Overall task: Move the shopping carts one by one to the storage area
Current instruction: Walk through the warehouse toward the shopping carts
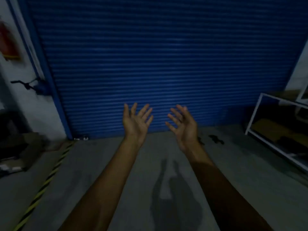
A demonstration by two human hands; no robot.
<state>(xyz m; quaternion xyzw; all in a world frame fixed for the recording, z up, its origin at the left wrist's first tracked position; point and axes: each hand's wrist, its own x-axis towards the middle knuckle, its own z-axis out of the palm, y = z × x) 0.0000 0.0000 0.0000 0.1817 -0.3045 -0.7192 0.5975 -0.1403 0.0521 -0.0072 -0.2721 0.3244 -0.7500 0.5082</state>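
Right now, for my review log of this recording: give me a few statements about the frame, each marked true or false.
1. The left hand and right hand are both open and hold nothing. True.
2. The roller shutter is red. False: it is blue.
3. One hand grips a shopping cart handle. False: no cart is in view.
4. Yellow-black striped tape lies on the left. True.
5. A white metal frame rack stands on the right. True.

dim | soft blur | edges warped | arm shadows on floor [175, 189]
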